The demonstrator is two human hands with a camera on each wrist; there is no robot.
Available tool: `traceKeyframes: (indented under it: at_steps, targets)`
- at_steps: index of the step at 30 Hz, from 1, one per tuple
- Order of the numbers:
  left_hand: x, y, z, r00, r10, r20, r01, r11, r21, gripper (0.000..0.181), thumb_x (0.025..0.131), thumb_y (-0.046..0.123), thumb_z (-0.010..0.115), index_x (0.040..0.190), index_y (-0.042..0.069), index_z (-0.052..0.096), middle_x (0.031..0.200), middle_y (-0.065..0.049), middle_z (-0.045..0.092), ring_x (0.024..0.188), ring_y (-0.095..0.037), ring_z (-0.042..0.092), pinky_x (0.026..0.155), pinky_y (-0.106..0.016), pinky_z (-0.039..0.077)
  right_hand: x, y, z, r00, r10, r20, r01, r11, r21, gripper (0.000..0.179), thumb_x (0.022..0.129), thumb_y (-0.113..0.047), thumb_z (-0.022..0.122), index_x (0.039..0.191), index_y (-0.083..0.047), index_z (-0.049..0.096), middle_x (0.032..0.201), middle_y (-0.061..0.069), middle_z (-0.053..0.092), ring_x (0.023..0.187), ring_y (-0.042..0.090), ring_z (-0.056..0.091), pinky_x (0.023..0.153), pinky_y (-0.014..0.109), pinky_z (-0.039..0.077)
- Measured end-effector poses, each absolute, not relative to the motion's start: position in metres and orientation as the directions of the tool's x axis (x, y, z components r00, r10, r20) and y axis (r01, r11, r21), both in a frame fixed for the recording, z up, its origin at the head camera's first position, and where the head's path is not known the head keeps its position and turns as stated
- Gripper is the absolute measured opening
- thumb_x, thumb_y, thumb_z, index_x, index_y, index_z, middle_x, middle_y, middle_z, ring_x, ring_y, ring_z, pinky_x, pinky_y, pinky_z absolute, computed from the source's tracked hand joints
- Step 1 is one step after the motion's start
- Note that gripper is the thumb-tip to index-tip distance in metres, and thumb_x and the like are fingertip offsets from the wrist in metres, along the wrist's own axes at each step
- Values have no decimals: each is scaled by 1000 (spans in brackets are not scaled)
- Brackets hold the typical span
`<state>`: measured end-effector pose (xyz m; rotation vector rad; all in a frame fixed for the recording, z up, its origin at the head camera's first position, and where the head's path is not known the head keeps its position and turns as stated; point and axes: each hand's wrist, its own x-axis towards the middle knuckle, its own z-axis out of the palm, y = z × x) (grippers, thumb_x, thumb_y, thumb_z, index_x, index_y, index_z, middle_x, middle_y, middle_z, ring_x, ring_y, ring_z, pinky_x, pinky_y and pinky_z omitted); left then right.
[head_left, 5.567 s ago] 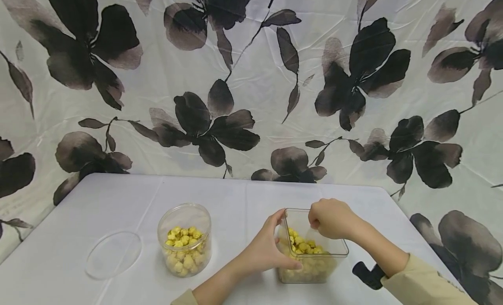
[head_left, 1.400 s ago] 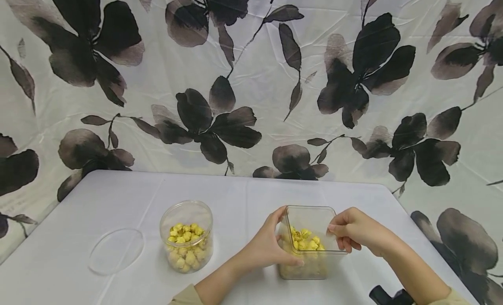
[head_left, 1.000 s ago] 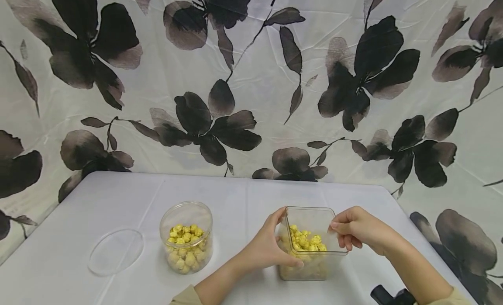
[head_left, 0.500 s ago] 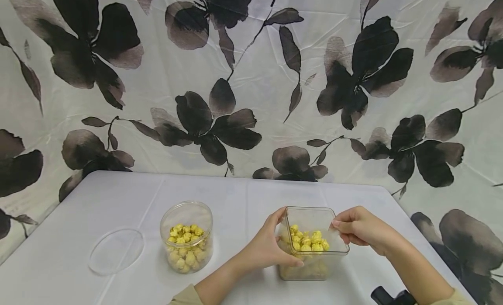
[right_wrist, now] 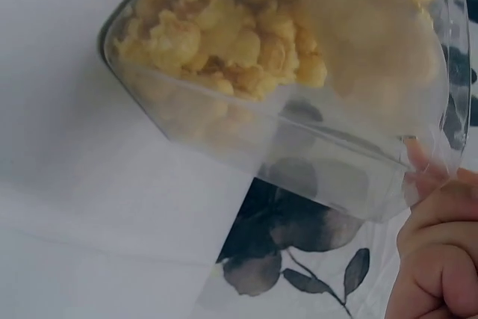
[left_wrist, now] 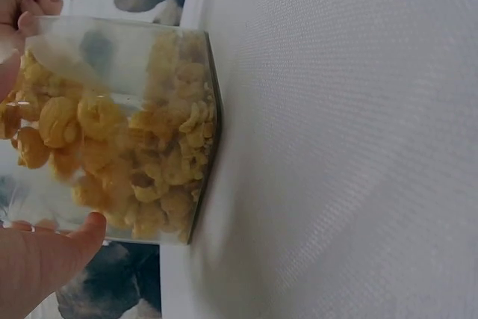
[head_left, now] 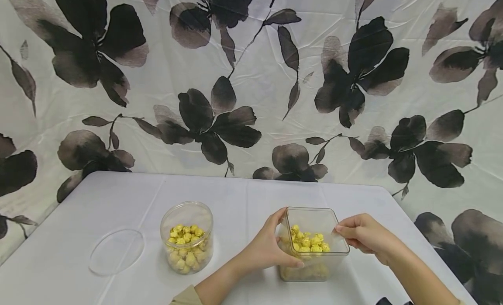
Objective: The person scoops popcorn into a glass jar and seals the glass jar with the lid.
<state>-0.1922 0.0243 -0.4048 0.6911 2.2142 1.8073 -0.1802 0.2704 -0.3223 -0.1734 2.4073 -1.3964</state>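
Note:
A clear square box holds yellow popcorn. My left hand grips the box's left side, thumb on the front wall and fingers at the back. My right hand is at the box's right rim, thumb and fingers pinching the edge of a frosted, translucent piece. In the right wrist view this piece has a rounded edge and lies inside the box against the popcorn; its full shape is hidden. The left wrist view shows popcorn through the box walls.
Left of the box stands an uncovered clear round jar with popcorn in it. A clear round lid lies flat farther left. All rest on a white-covered table, before a floral cloth.
Since the earliest frame, my right hand has come up from inside the box to its right rim. It has since shifted slightly right. Popcorn inside has moved about; my left hand keeps its grip.

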Motion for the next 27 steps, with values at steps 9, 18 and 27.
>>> traceKeyframes:
  at_steps: [9, 18, 27]
  targets:
    - [-194, 27, -404, -881, 450, 145, 235, 149, 961, 110, 61, 19, 88, 147, 14, 19, 145, -4, 27, 134, -24, 24, 100, -45, 39, -184, 277, -324, -929, -299, -216, 67, 440, -895, 33, 93, -10, 50, 104, 20, 56, 57, -6, 43, 44, 0, 29, 40, 14, 22]
    - [-197, 29, -401, -884, 449, 131, 221, 154, 963, 112, 61, 19, 88, 148, 15, 17, 146, -6, 26, 135, -26, 23, 102, -44, 38, -200, 279, -318, -913, -311, -265, 114, 430, -896, 24, 93, -12, 52, 95, 10, 63, 56, -5, 43, 42, 2, 27, 40, 15, 21]
    - [-201, 32, -399, -889, 441, 124, 213, 157, 964, 113, 61, 19, 88, 148, 16, 17, 146, -5, 25, 135, -25, 23, 101, -41, 39, -212, 287, -316, -882, -390, -265, 87, 419, -904, 27, 95, -12, 49, 99, 12, 61, 56, -5, 41, 42, 3, 25, 40, 17, 19]
